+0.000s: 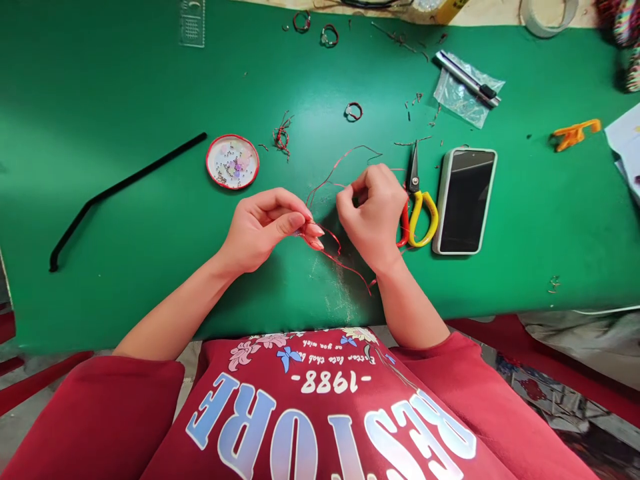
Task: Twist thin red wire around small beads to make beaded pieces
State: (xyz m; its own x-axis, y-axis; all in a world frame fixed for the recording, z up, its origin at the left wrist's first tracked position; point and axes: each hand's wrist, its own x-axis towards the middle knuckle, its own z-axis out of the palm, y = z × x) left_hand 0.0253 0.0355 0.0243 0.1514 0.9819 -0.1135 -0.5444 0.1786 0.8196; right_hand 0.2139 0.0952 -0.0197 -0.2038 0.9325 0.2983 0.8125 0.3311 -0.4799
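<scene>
My left hand (273, 227) is closed, its thumb and fingertips pinching a thin red cord (345, 265). Loose ends of that cord hang toward the table edge, and another length loops up and away over the tabletop. To its right, my right hand (375, 210) is curled with the fingers together, and a strand of the cord runs into its grip. Scissors (414, 172) with one red and one yellow handle lie just beside the right hand, which partly covers the red handle. A red-rimmed lid (217, 153) holding small beads lies beyond the left hand.
On the green table (150, 100) a phone (465, 203) lies right of the scissors. A bent black rod (135, 177) is at left. Farther back are a tangle of cord (281, 138), finished-looking cord rings (353, 111), a plastic bag (463, 93) and an orange clip-like piece (575, 135).
</scene>
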